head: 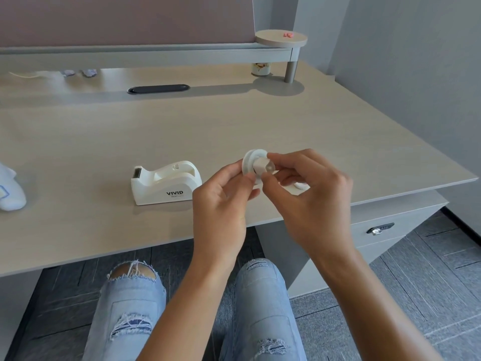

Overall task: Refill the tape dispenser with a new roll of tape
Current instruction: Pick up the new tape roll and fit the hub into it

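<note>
Both hands raised above the near edge of the desk [260,121], meeting at about 3 o'clock of the tape dispenser [165,182]. Left hand [223,201]: fingers curled, thumb and fingertips pinching the rim of a white flanged spool [250,162], disc held on edge. Right hand [312,194]: thumb and forefinger pinched on the spool's hub end, other fingers loosely curled below. Whether tape is wound on the spool, cannot tell.

Dispenser white, marked VIVID, standing upright on the desk, its cradle empty, cutter end at its 9 o'clock. It sits just beside the left hand, not touched.

Small white piece [300,185] on the desk under the right hand, mostly hidden; identity unclear.

Far edge at 12 o'clock: dark oval cable grommet [158,88]. At 1 o'clock: small patterned cup [260,68] beneath a raised shelf [281,39]. White object [10,194] at 9 o'clock, cut off by the frame.
</note>
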